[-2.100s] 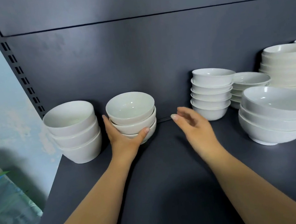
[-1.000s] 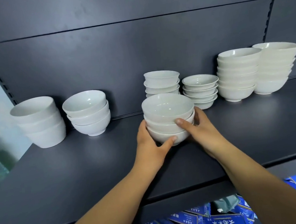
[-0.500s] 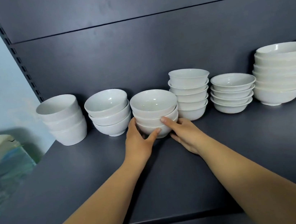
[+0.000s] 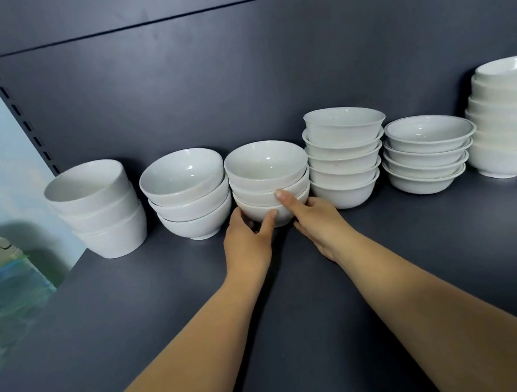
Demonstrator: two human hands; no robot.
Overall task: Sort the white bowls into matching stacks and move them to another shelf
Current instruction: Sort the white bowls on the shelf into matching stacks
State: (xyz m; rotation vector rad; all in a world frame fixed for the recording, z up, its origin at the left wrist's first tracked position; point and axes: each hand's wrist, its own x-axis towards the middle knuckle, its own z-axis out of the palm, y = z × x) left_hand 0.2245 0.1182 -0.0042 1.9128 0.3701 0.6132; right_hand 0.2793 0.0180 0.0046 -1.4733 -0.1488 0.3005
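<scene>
- Both hands make the grip. The left hand point(image 4: 247, 246) cups the bottom bowl from the near-left with its thumb hooked across the front. The right hand point(image 4: 316, 221) wraps the near-right side, forefinger laid up against the middle bowl.
- Held between them is the three-bowl stack point(image 4: 267, 175), lying just far of both palms, upright on the shelf point(image 4: 166, 306). I can't tell whether its base is down or a touch clear.
- It's tight out there! The matching stack point(image 4: 188, 195) crowds its left rim, and the taller five-bowl stack point(image 4: 344, 158) sits just beside it on the right.
- Neither hand is nearer, and the stack's axis is vertical. I judge that any exit runs straight back towards the near edge, not sideways.
</scene>
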